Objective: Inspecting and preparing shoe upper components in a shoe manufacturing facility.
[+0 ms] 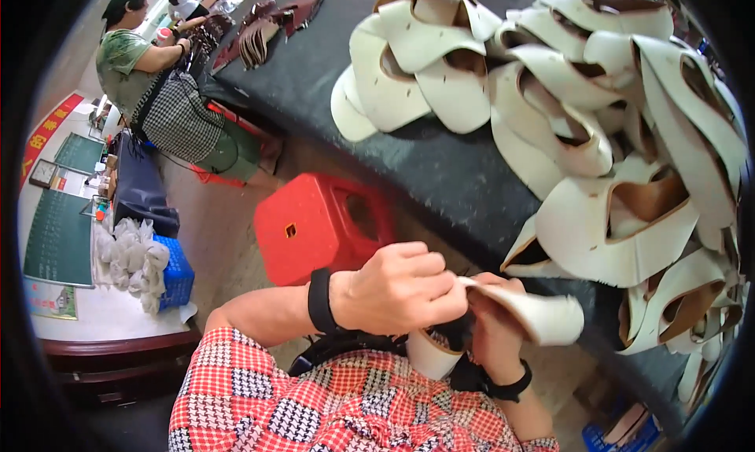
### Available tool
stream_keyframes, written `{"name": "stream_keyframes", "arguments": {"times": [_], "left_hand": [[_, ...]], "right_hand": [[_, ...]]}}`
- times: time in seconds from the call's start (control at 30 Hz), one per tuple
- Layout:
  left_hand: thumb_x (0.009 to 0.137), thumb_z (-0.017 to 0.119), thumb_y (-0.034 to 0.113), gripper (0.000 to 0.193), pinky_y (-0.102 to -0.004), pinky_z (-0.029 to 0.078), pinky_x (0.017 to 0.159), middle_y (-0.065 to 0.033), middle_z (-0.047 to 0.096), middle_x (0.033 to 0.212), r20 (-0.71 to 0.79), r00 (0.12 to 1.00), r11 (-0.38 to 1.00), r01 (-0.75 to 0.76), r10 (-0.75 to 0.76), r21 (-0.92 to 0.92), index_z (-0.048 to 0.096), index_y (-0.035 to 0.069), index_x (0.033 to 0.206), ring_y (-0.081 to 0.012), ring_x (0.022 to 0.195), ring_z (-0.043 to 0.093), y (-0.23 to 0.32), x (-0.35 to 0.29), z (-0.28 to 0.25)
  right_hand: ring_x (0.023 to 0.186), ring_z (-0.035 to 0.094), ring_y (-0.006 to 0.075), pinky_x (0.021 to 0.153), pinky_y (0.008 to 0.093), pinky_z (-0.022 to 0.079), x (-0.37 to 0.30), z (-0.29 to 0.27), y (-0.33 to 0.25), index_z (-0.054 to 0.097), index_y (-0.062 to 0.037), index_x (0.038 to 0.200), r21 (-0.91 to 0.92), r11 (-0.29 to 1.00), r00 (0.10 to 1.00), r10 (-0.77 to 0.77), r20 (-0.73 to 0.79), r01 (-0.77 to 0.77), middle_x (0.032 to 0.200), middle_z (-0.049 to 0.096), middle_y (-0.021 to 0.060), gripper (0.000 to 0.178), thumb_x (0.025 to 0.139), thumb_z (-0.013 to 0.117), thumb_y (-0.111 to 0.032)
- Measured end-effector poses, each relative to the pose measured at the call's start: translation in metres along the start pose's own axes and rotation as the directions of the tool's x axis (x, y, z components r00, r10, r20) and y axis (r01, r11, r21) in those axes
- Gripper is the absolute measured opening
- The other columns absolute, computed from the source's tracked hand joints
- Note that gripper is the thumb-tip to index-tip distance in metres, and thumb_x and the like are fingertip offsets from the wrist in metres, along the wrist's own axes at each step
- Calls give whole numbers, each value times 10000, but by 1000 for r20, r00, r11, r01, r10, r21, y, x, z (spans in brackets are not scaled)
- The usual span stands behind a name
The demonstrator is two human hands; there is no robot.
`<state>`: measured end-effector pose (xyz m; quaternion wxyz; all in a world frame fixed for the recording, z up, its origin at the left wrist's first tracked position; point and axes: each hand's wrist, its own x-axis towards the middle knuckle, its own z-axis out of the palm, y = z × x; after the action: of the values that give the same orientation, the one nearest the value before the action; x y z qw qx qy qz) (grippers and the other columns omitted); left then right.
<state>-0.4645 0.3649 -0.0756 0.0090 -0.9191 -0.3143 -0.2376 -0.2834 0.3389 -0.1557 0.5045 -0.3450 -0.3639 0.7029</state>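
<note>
Between my hands is a white leather shoe upper (543, 314) with a tan inner side, held just above my lap. My left hand (401, 291) is closed, its fingers pinching the piece's near-left edge. From below, my right hand (497, 326) wraps round the middle of the upper, with its fingers partly hidden behind the leather. A curved white part with a brown rim (432, 358) shows below my left hand; I cannot tell whether it belongs to the same upper. Both wrists carry black bands.
Many similar white uppers (621, 224) are heaped on the black-covered table (425, 177) ahead and to the right. Dark red leather pieces (259, 35) lie farther along it. A red stool (299, 232) stands left of the table. A co-worker (173, 98) stands at far left. Blue baskets (179, 275) sit left and lower right.
</note>
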Motion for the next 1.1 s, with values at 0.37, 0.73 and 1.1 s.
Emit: {"name": "stream_keyframes", "arguments": {"times": [0.37, 0.73, 1.1], "left_hand": [[638, 596, -25, 110, -296, 421, 466, -33, 448, 591, -188, 967, 922, -92, 173, 376, 557, -27, 740, -170, 501, 478, -114, 23, -51], [815, 471, -22, 579, -367, 461, 859, -212, 489, 1241, -307, 838, 876, 482, -451, 27, 291, 90, 1354, -323, 979, 600, -364, 79, -33], [782, 559, 53, 288, -367, 465, 794, -183, 629, 918, -216, 960, 867, -255, 176, -429, 571, 34, 1069, -315, 878, 599, -161, 218, -17]], "right_hand": [[1010, 572, 332, 876, 358, 473, 31, 72, -30, 474, 78, 1125, -625, 751, 976, -192, 98, 211, 1173, 510, 254, 446, 739, 677, -12], [729, 643, 237, 658, 281, 517, 56, 85, -32, 622, -4, 916, -688, 595, 909, -261, 324, 416, 871, 654, 121, 179, 740, 645, 17], [774, 640, 275, 670, 312, 518, 55, 94, -43, 601, -5, 933, -703, 672, 970, -217, 112, 232, 849, 633, 141, 145, 792, 620, -30]]}}
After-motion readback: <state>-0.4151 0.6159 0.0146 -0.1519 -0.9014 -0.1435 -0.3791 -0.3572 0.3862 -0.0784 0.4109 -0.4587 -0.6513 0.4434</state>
